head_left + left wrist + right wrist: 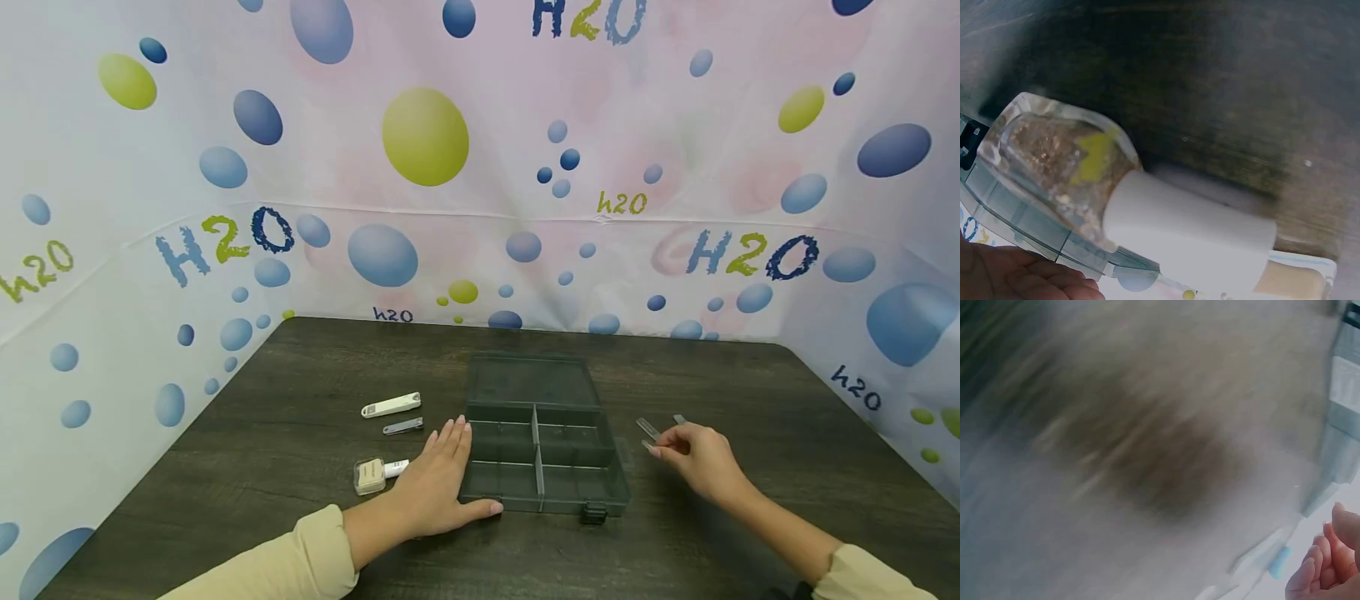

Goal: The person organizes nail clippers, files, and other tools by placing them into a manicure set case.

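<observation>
A dark translucent organizer box (542,503) lies with its lid swung back, its compartments in view. My left hand (438,487) rests against the box's left side, fingers straight and thumb along the front edge. Right of the box, my right hand (701,462) pinches a small clear plastic piece (647,446) between thumb and fingertips. Another clear strip (648,428) and a small clear piece (679,419) lie beside those fingers. In the right wrist view, the fingers (1317,562) are curled, close to the clear strips on the table.
Left of the box lie a large white nail clipper (391,405) and a smaller silver one (403,427). A beige nail polish bottle (370,476) lies near my left wrist, beside a glitter polish bottle (1054,162) with a white cap. A printed curtain (525,283) hangs behind the table.
</observation>
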Demonstrator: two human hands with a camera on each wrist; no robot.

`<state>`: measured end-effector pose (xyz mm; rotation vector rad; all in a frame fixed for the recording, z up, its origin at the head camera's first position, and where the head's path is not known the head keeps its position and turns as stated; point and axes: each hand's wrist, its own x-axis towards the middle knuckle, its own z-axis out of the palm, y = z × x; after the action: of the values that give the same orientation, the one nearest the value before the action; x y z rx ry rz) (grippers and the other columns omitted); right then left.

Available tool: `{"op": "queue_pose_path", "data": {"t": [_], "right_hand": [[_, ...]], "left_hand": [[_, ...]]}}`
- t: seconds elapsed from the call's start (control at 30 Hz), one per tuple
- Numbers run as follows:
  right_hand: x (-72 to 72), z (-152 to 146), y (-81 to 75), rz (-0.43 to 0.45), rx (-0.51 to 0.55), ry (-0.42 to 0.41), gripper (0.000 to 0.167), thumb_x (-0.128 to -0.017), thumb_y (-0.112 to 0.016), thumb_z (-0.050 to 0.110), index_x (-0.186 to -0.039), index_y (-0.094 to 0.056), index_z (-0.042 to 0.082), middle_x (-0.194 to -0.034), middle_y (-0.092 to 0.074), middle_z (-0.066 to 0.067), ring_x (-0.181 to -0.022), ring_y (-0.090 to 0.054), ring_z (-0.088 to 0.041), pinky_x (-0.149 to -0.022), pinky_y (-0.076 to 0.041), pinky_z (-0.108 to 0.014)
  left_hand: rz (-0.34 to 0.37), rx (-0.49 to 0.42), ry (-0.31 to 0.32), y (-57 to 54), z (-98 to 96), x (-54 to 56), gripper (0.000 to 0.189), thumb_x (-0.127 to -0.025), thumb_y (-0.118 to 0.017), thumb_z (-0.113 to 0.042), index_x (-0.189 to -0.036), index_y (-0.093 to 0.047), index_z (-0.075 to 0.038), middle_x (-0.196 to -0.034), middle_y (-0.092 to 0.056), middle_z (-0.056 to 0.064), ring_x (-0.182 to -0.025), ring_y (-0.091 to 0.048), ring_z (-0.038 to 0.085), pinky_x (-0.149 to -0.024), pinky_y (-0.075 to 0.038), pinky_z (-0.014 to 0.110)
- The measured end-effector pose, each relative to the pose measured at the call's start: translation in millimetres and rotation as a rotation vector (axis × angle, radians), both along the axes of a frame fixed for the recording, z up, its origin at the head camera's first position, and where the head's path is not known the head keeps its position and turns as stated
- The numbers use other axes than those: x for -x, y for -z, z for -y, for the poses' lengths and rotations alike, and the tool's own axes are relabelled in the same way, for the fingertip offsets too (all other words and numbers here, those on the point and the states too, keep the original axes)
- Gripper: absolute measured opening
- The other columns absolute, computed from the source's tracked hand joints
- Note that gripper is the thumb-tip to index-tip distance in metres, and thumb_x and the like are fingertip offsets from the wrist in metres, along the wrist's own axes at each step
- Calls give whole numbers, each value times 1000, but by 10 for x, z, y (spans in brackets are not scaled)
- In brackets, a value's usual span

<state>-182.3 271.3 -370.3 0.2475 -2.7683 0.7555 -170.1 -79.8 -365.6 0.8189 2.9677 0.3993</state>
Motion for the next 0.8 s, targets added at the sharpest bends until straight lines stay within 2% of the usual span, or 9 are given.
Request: {"op": "queue_pose_path", "data": {"t": [0.17, 0.33, 0.57, 0.8], "right_hand": [[9, 47, -82, -65, 42, 16, 6, -79, -72, 8, -80, -68, 4, -72, -63, -2, -57, -45, 0, -50, -40, -21], [19, 103, -146, -147, 87, -12, 5, -78, -72, 6, -80, -68, 4, -72, -63, -2, -56, -42, 2, -48, -39, -20], [-14, 282, -225, -122, 139, -91, 4, -79, -71, 8, -81, -68, 5, -73, -62, -1, -57, -42, 2, -49, -39, -20], [-34, 475, -213, -81, 184, -210, 6, -80, -70, 9, -79, -67, 4, -73, -61, 2, -56, -42, 2, -49, -40, -19]], "left_hand": [[1, 1, 0, 3, -3, 11, 100, -81, -54, -65, -143, -24, 8, -151, -19, 25, -141, -19, 37, -113, -24, 49], [2, 8, 0, -4, 1, 13, 101, -81, -53, -65, -143, -24, 8, -151, -19, 25, -141, -19, 37, -113, -24, 49], [11, 10, -1, -20, 3, 7, 101, -81, -54, -65, -143, -24, 9, -151, -19, 25, -141, -18, 37, -113, -23, 49], [40, 9, -1, -41, -3, 14, 102, -81, -52, -67, -144, -21, 7, -152, -16, 24, -142, -16, 36, -114, -21, 50]]}}
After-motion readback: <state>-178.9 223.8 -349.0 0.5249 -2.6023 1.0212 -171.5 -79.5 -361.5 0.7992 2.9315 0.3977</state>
